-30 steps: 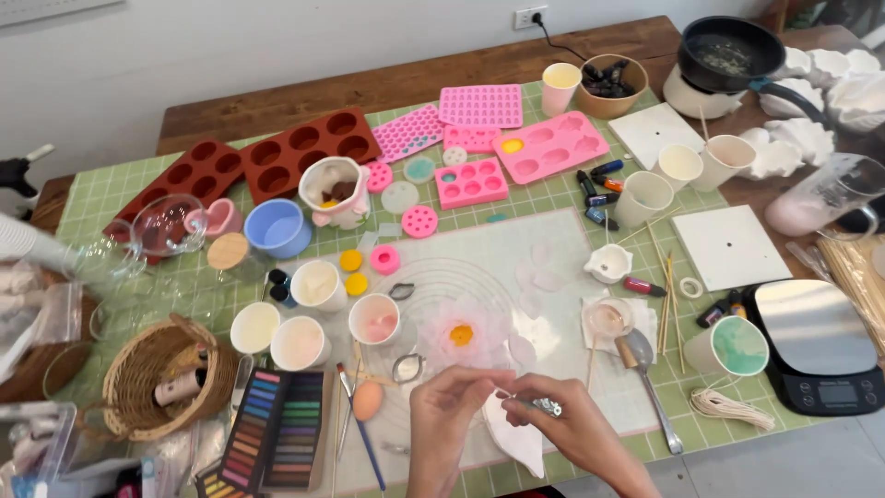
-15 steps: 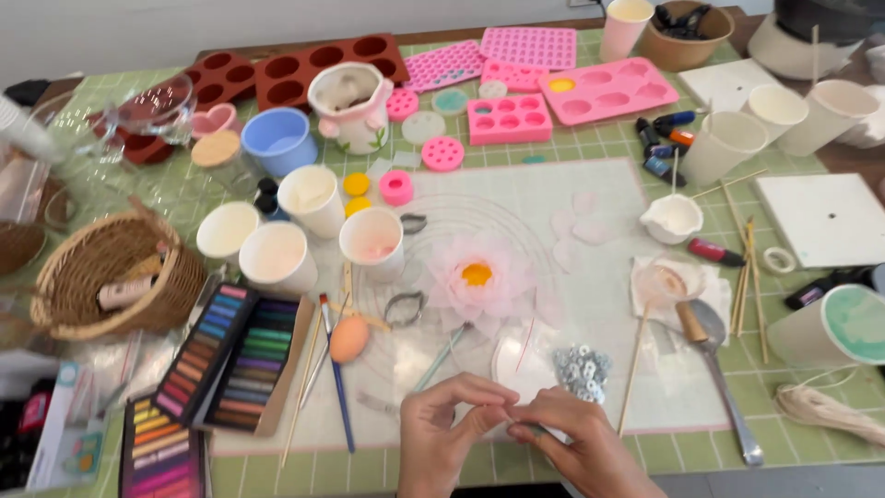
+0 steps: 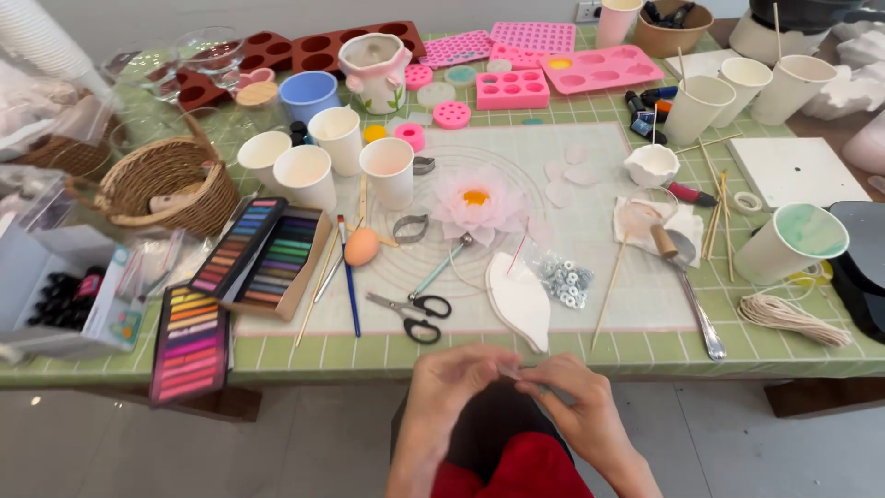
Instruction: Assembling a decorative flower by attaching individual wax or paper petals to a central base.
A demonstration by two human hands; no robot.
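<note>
Both hands are now working just off the near edge of the table (image 3: 572, 355), over the person's lap, where a second ago they were still above the mat near the middle of the near side. The left hand (image 3: 454, 387) and the right hand (image 3: 576, 406) are meeting fingertip to fingertip, pinching something small and pale between them; it is too small to tell what it is, though a thin light sliver (image 3: 510, 371) is showing where the fingers touch. So the piece has been lifted clear of the table and is being handled in the air, close to the body, with the fingers of both hands closed on it. The view has also drawn nearer and dropped lower, so the far edge is being cut off. Lying nearest the hands, by the near edge of the mat, are a white petal-shaped piece (image 3: 521, 300), a small clear bag of metal nuts (image 3: 564, 279) just beside it to the right, and a pair of black-handled scissors (image 3: 407, 312) to the left. Further in, at the middle of the mat, a pink flower with a yellow centre (image 3: 477, 203) is sitting. Toward the left edge, open trays of coloured pastels (image 3: 263, 254) are lying beside a woven basket (image 3: 171, 184), and white paper cups (image 3: 387, 171) are standing behind them.
</note>
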